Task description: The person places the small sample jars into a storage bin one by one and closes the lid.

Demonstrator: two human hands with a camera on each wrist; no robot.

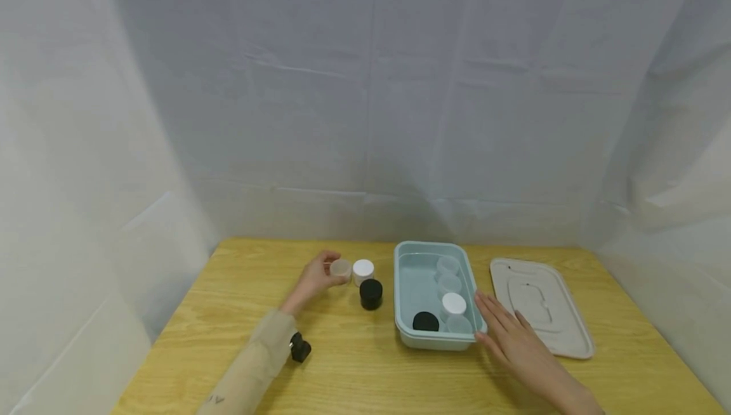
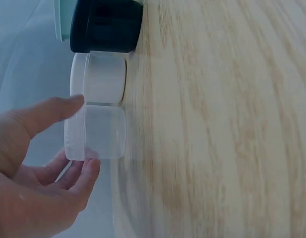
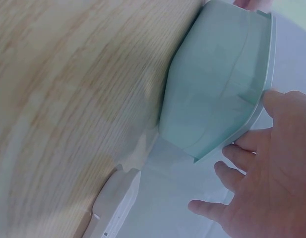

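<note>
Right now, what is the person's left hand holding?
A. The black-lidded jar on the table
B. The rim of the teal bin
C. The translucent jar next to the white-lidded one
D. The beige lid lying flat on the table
C. The left hand has its thumb and fingers around the translucent jar, which stands on the table beside the white-lidded jar; the black-lidded jar is untouched.
</note>
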